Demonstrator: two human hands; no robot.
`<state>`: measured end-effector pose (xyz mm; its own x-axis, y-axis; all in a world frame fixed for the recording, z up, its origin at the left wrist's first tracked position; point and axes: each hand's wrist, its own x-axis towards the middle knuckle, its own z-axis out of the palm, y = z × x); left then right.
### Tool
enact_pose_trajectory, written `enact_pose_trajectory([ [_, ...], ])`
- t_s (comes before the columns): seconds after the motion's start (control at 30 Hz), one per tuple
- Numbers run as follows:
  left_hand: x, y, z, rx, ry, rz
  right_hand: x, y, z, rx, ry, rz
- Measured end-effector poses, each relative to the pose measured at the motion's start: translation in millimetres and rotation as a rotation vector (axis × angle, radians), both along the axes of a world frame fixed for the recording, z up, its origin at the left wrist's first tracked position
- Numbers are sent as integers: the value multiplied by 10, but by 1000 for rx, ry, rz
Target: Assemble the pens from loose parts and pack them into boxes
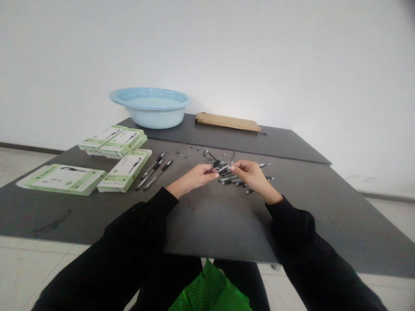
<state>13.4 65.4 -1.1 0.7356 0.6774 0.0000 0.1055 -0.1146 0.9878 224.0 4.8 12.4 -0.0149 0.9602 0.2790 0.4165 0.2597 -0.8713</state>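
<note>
My left hand (pixel 197 177) is closed on a black pen (pixel 218 163), which slants up to the right with its pointed tip bare. Close by on the right, my right hand (pixel 249 172) pinches with thumb and forefinger; a small piece seems to be between them, too small to name. Beneath and behind both hands lies a loose pile of pen parts (pixel 229 178), dark grips and clear barrels, partly hidden by the fingers. To the left of my left hand, several capped pens (pixel 158 174) lie side by side on the dark table (pixel 214 220).
Green-and-white pen boxes (pixel 69 178) lie at the left, some of them stacked. A light blue basin (pixel 157 115) stands at the back left. Behind the pile is a flat brown cardboard packet (pixel 228 122). Small loose bits (pixel 181 154) lie near the seam between the tabletops.
</note>
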Motion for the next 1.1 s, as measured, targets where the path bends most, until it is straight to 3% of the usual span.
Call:
enact_pose_trajectory([
  [0.13, 22, 14, -39, -84, -70, 2, -8, 5, -31, -19, 30, -16],
  [0.23, 19, 31, -41, -81, -88, 12, 18, 21, -55, -20, 121, 43],
  [0.5, -6, 50, -16, -83, -57, 9, 16, -26, -3, -58, 122, 108],
  [1.1, -2, 46, -45, -49, 5, -63, 16, -49, 7, -66, -30, 27],
])
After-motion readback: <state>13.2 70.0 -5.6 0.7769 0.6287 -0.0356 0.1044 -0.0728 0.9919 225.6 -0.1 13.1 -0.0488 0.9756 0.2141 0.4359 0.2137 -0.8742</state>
